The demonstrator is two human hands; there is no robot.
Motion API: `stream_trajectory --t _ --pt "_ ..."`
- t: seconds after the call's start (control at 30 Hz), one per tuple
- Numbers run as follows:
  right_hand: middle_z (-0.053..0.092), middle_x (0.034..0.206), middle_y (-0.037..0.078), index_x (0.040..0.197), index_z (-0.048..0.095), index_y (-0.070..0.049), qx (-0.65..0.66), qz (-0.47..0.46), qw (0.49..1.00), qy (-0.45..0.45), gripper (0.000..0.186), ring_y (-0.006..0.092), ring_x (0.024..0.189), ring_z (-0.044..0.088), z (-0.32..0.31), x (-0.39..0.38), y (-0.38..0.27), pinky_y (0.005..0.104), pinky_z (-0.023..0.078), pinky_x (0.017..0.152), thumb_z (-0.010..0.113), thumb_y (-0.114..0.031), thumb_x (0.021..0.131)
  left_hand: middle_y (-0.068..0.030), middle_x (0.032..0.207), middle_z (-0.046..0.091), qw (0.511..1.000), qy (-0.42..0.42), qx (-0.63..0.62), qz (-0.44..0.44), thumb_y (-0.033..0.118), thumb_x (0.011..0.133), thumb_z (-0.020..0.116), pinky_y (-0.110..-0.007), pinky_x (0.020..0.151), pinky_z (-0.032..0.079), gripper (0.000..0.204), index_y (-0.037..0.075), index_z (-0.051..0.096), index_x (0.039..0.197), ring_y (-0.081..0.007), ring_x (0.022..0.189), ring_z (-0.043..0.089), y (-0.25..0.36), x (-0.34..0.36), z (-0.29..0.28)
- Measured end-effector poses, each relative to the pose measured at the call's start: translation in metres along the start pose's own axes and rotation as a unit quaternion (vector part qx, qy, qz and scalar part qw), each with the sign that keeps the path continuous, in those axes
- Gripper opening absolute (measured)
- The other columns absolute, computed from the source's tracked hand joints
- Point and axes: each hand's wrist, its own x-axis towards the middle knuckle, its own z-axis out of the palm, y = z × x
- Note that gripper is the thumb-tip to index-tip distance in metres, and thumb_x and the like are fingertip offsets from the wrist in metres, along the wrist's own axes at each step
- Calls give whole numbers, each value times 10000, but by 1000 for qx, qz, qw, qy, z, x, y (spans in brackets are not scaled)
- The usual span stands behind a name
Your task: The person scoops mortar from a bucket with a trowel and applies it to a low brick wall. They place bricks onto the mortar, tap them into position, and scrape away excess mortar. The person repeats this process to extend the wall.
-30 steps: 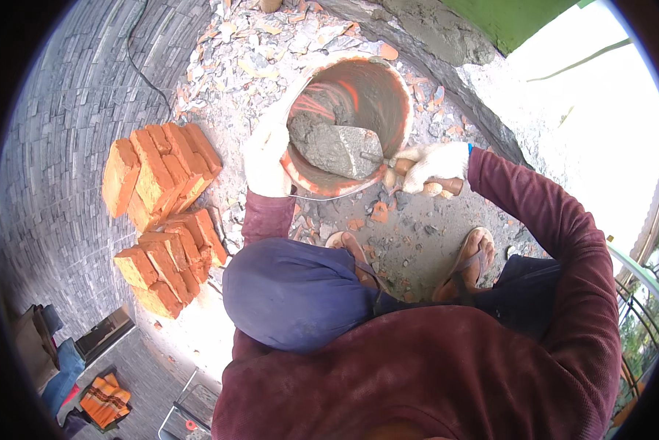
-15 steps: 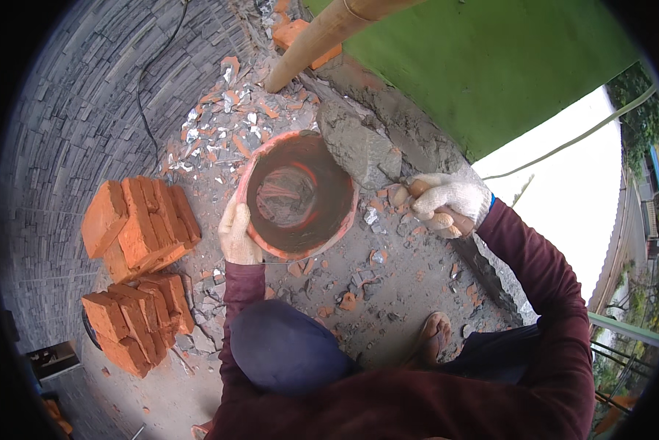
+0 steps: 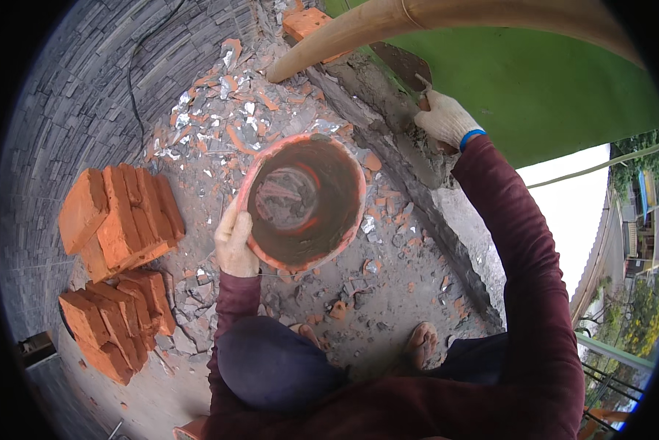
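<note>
With my left hand (image 3: 236,243), gloved in off-white, I grip the left rim of a reddish bucket (image 3: 337,220). Grey mortar coats the inside of its wall, and the bucket tilts so that its bottom shows. My right hand (image 3: 448,121), in a matching glove with a blue cuff, is closed round the handle of a trowel (image 3: 405,66). The trowel's blade reaches over a low wall top at the foot of the green wall. Wet grey mortar (image 3: 377,92) lies along that wall top, close to the blade. My glove hides most of the handle.
Two stacks of orange bricks (image 3: 124,220) stand at the left, near the grey stone-patterned wall (image 3: 58,125). A bamboo pole (image 3: 344,40) slants across the far side, beside a single brick (image 3: 304,22). Brick rubble (image 3: 234,95) litters the floor. The green wall (image 3: 535,88) rises at the right.
My right hand has carried the trowel away from the bucket, up and over the wall top. The mortar load that covered the blade is gone from it. My left hand still holds the bucket.
</note>
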Motion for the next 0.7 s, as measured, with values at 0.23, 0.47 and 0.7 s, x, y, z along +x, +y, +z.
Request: stream_trajectory --t 0.23,0.47,0.7 --pt "608 773 13 1014 575 13 413 99 867 -260 363 25 515 559 -48 41 -2 171 496 359 474 -317 1125 -158 1467 609 999 -14 -39 -12 85 1039 560 -361 1131 451 514 -91 505 1518 -229 1317 599 -12 9 -3" --pt "623 818 50 1065 569 46 462 130 815 -324 382 43 494 566 -38 42 8 183 557 376 438 -306 1132 -154 1457 616 998 -11 55 6 82 1028 537 -356 1141 439 515 -87 517 1513 -222 1319 594 -2 3 2" --pt "639 761 69 1040 590 50 462 160 808 -331 395 68 471 573 -28 -10 34 211 544 361 441 -303 1133 -155 1455 616 1000 -19 -2 3 64 1023 525 -349 1137 439 502 -94 531 1499 -222 1316 594 -8 10 -3"
